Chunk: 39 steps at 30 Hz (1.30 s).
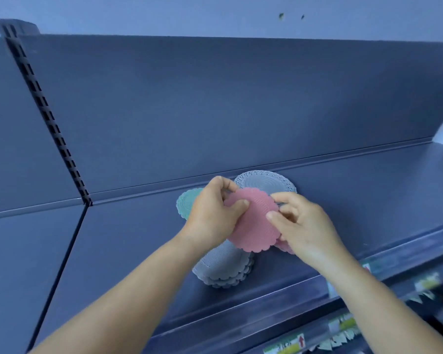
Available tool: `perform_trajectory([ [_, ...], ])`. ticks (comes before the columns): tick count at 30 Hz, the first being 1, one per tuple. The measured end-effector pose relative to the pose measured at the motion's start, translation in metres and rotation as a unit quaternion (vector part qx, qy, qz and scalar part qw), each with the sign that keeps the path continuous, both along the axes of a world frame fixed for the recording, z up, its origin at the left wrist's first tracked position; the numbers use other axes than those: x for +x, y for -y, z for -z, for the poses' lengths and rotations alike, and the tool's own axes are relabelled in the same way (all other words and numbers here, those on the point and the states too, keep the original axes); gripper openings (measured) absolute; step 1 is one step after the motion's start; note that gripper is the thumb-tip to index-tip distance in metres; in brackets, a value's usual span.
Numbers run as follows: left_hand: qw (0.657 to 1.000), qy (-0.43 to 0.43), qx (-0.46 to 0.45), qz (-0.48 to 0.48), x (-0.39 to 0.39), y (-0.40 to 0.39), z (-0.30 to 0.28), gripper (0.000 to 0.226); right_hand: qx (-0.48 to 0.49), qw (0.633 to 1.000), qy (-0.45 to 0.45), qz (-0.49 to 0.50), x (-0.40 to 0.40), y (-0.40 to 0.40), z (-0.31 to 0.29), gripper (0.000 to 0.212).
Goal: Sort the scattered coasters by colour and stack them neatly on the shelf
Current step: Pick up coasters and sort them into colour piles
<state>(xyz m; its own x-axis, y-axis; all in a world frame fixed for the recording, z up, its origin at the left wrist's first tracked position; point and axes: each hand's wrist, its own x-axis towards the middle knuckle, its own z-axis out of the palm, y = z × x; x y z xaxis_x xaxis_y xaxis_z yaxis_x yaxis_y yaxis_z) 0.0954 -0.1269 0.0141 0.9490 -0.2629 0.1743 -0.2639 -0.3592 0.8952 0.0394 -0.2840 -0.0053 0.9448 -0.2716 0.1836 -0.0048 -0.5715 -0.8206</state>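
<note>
Both forearms reach up from the lower edge of the view onto the shelf (343, 190), bare to the elbow and converging over its middle. The left hand (212, 213) is curled, thumb on top and fingers tucked beneath, pinching the left rim of a pink coaster (253, 221); the right hand (304, 223) is likewise bent, its thumb pressed on the coaster's right rim and its fingers folded under it, so the two hands hold the scalloped disc between them, tilted toward the camera and lifted clear of the shelf surface. A second sliver of pink (284, 245) peeks out below the right palm; whether it is another coaster in that hand or one lying on the shelf cannot be told. No bin or tray holds anything here: the coasters lie straight on the shelf. A stack of grey coasters (225, 267) sits near the front lip, directly under the left wrist, its scalloped edges roughly aligned. A single pale grey coaster (266, 181) lies flat close to the back edge, where the shelf meets the rear panel (215, 103), partly hidden by the fingers. A teal coaster (187, 204) lies to the left of the left hand, half covered by it. The shelf stretches bare to the right toward its far end and to the left as far as the slotted upright (49, 118); the front lip carries a price rail (368, 284) with blurred labels.
</note>
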Motion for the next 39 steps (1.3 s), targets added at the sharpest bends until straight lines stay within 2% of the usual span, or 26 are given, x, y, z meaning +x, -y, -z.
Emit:
perform_trajectory([
  [3,0.999,0.024,0.032,0.018,0.002,0.027,0.003,0.022,0.01,0.999,0.018,0.045,-0.002,0.021,-0.004,0.028],
  [6,0.988,0.059,0.137,0.029,0.006,0.046,0.006,0.03,-0.017,0.997,0.012,0.072,-0.001,0.04,-0.004,0.024],
  [9,0.969,0.076,0.232,0.038,0.009,0.06,0.01,0.039,-0.062,0.994,-0.017,0.087,0.003,0.053,0.001,0.021],
  [13,0.939,0.089,0.326,0.056,0.011,0.069,0.018,0.035,-0.145,0.984,-0.065,0.08,0.007,0.059,0.01,0.025],
  [19,0.902,0.104,0.408,0.096,0.014,0.068,0.018,0.029,-0.223,0.967,-0.106,0.066,0.01,0.058,0.01,0.026],
  [22,0.895,0.131,0.417,0.092,0.009,0.06,0.013,0.029,-0.271,0.955,-0.106,0.051,0.009,0.048,0.005,0.032],
  [27,0.895,0.176,0.407,0.045,-0.004,0.012,0.002,0.038,-0.293,0.954,-0.065,-0.021,0.002,0.003,-0.008,0.04],
  [39,0.895,0.115,0.424,-0.072,-0.074,-0.21,0.003,0.044,-0.279,0.942,-0.005,-0.184,-0.024,-0.195,-0.01,0.049],
])
